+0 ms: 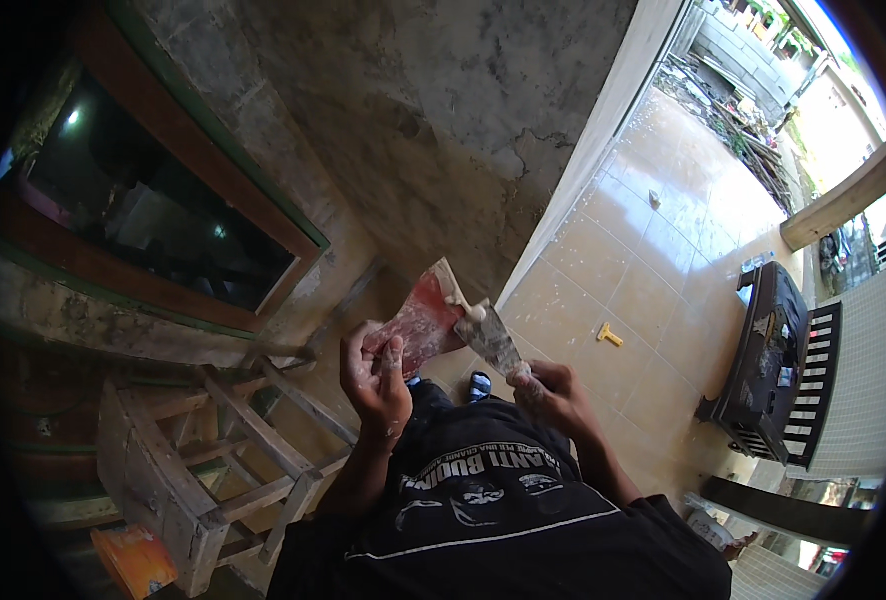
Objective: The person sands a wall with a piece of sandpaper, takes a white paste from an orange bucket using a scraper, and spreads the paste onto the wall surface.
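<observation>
My left hand (pixel 375 385) is closed on a red plastic spreader (pixel 423 325), smeared with whitish filler and held up at chest height. In my right hand (pixel 553 393) is a putty knife (pixel 493 342), gripped by its handle, its metal blade stained with filler. The knife's tip meets the right edge of the spreader. A soft lump of white filler (pixel 474 312) sits where the two tools come together. Pale smears cover the fingers of both hands.
A wooden trestle (pixel 253 430) stands at left with an orange container (pixel 135 560) beside it. Ahead rises a patchy wall (pixel 443 110), with a framed window (pixel 153 215) at left. A yellow tool (pixel 611 334) lies on the tiled floor (pixel 603 260); a dark wooden bench (pixel 763 360) stands right.
</observation>
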`<state>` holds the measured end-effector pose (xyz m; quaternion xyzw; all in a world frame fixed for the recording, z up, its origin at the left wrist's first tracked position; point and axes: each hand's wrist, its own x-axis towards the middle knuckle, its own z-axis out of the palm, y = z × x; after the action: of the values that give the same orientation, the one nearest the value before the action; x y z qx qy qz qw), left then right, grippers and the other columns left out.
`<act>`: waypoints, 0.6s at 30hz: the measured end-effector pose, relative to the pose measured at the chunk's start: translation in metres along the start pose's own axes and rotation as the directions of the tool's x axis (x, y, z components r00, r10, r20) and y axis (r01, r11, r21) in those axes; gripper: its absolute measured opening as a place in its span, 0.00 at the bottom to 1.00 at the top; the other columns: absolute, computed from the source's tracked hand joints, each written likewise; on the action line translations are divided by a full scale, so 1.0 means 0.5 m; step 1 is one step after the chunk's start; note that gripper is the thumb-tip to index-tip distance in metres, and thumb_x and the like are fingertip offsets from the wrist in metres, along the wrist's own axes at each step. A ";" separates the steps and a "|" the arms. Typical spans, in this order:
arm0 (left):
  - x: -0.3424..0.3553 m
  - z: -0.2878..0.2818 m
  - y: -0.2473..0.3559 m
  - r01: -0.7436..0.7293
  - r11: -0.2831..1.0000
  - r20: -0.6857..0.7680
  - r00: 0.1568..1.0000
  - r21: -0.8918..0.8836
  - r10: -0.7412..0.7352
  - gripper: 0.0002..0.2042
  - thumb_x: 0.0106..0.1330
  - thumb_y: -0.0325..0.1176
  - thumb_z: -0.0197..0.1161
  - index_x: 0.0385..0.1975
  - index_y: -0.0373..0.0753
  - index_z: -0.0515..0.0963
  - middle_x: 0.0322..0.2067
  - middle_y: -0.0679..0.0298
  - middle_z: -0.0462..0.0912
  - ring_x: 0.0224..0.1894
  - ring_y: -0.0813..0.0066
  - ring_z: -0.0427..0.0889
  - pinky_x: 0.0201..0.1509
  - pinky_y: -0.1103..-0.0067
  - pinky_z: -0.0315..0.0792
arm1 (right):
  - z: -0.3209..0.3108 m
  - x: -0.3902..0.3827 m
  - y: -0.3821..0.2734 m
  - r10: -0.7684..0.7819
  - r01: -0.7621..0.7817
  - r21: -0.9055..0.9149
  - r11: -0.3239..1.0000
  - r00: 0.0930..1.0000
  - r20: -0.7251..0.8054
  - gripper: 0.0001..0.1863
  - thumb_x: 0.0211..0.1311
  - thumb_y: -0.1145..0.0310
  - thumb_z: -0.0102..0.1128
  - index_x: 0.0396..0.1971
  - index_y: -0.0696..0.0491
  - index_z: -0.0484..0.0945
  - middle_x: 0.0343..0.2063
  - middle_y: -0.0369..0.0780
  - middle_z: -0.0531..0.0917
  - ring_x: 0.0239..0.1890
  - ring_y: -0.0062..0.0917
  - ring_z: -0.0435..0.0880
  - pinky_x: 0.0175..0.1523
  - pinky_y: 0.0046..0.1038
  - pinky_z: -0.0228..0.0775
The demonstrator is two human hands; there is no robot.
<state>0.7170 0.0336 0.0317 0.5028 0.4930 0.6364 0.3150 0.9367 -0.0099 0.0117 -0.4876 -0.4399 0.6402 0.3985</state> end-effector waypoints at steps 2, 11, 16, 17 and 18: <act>-0.013 -0.001 -0.010 -0.107 0.991 0.069 0.992 0.085 0.101 0.11 0.62 0.23 0.56 0.43 0.28 0.69 0.36 0.56 0.75 0.38 0.73 0.76 0.43 0.79 0.72 | 0.008 -0.012 -0.011 0.053 -0.052 0.027 0.998 0.998 -0.018 0.21 0.62 0.50 0.55 0.27 0.57 0.73 0.16 0.31 0.70 0.17 0.11 0.66 0.20 0.17 0.55; 0.000 0.009 -0.005 -0.195 0.973 0.153 0.973 0.127 0.175 0.08 0.62 0.22 0.57 0.40 0.30 0.72 0.30 0.58 0.78 0.33 0.76 0.77 0.37 0.81 0.73 | 0.009 0.004 -0.021 -0.010 0.010 0.039 0.999 1.000 0.004 0.24 0.62 0.48 0.54 0.25 0.58 0.74 0.14 0.31 0.71 0.16 0.12 0.66 0.20 0.16 0.53; -0.007 -0.006 0.008 -0.119 0.986 0.436 0.898 0.114 0.058 0.10 0.60 0.20 0.56 0.42 0.30 0.71 0.33 0.57 0.79 0.34 0.76 0.78 0.38 0.83 0.72 | -0.018 0.054 -0.074 -0.080 0.080 0.103 0.991 0.997 -0.001 0.23 0.61 0.49 0.54 0.23 0.57 0.73 0.14 0.32 0.72 0.14 0.12 0.67 0.17 0.16 0.55; 0.001 -0.012 0.018 -0.121 0.986 0.438 0.897 0.114 0.059 0.10 0.60 0.20 0.56 0.42 0.30 0.71 0.33 0.57 0.79 0.34 0.76 0.78 0.38 0.83 0.72 | -0.021 0.062 -0.089 -0.081 0.080 0.125 0.989 0.997 0.000 0.23 0.61 0.50 0.56 0.22 0.57 0.73 0.15 0.33 0.72 0.16 0.13 0.67 0.20 0.17 0.58; 0.011 -0.019 0.030 0.105 0.994 0.366 0.925 0.023 -0.106 0.11 0.60 0.20 0.55 0.42 0.31 0.70 0.34 0.58 0.79 0.35 0.76 0.78 0.40 0.83 0.72 | -0.020 0.067 -0.099 -0.128 0.130 0.113 0.985 0.991 -0.022 0.22 0.62 0.52 0.55 0.22 0.57 0.73 0.15 0.32 0.71 0.15 0.13 0.67 0.20 0.17 0.58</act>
<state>0.7078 0.0307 0.0475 0.5860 0.4528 0.5126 0.4345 0.9435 0.0381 0.0485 -0.4394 -0.4304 0.6334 0.4696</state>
